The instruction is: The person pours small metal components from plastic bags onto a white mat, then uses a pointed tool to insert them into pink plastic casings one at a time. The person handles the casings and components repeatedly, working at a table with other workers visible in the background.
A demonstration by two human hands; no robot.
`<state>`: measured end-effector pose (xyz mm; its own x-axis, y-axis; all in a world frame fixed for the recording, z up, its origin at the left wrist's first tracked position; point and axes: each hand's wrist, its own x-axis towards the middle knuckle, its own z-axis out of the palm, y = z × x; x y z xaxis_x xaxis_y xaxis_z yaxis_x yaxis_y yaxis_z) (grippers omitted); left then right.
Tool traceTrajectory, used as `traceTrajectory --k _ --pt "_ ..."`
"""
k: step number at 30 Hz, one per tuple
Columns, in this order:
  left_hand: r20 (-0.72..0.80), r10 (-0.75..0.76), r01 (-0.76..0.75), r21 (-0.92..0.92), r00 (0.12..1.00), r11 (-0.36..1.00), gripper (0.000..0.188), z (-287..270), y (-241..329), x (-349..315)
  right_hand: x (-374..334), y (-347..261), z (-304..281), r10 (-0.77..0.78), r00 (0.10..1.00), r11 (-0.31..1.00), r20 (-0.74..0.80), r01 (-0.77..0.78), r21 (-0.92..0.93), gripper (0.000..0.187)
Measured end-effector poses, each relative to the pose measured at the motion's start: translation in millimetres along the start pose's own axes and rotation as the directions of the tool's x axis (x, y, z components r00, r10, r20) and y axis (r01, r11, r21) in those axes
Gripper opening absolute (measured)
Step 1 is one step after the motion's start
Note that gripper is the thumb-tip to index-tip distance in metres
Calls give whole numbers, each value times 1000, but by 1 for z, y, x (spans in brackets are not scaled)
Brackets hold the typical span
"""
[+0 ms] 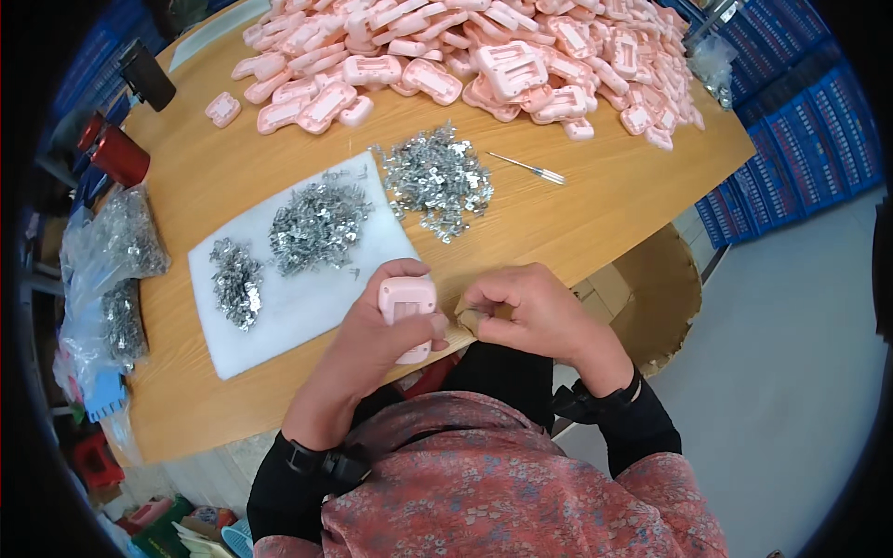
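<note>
My left hand (369, 330) grips a small pink plastic casing (409, 293) at the table's near edge. Its thumb lies across the lower part of the casing, over a rectangular recess. Just right of it, my right hand (530, 312) is closed, thumb and fingers pinched together by the table edge. What sits between those fingertips is too small to make out. Left of the hands, a white foam sheet (223, 349) carries a larger heap of small metal clips (318, 225) and a smaller heap of clips (236, 284). Another pile of shiny metal pieces (437, 177) lies beyond the hands.
A big mound of pink casings (419, 79) covers the table's far side. A thin screwdriver (528, 167) lies right of the metal pile. Bagged metal parts (130, 237), a red cylinder (116, 153) and a black cylinder (147, 76) line the left. A cardboard container (665, 302) stands below right.
</note>
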<state>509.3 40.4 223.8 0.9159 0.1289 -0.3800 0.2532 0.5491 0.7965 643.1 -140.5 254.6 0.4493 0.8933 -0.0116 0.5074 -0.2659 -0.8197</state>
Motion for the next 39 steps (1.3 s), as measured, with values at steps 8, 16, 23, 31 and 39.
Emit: traceTrajectory --k 8,16,23,31,39 --pt "-150 137 -145 -39 979 989 49 -2 -12 11 10 16 23 167 985 901 -53 -130 415 11" --pt "-345 363 -396 -26 866 918 55 0 7 -5 -19 36 29 -132 974 991 -183 130 -23 20" --pt "-236 244 -261 -44 941 964 51 -1 -2 -8 -8 26 49 -315 933 907 -177 240 -347 13" --pt "-197 89 -85 25 976 996 45 8 -9 0 20 53 23 -203 841 938 -502 21 -345 12" --pt "-135 108 -97 91 985 991 42 1 -19 -1 -123 212 -21 250 349 817 -903 -577 3 36"
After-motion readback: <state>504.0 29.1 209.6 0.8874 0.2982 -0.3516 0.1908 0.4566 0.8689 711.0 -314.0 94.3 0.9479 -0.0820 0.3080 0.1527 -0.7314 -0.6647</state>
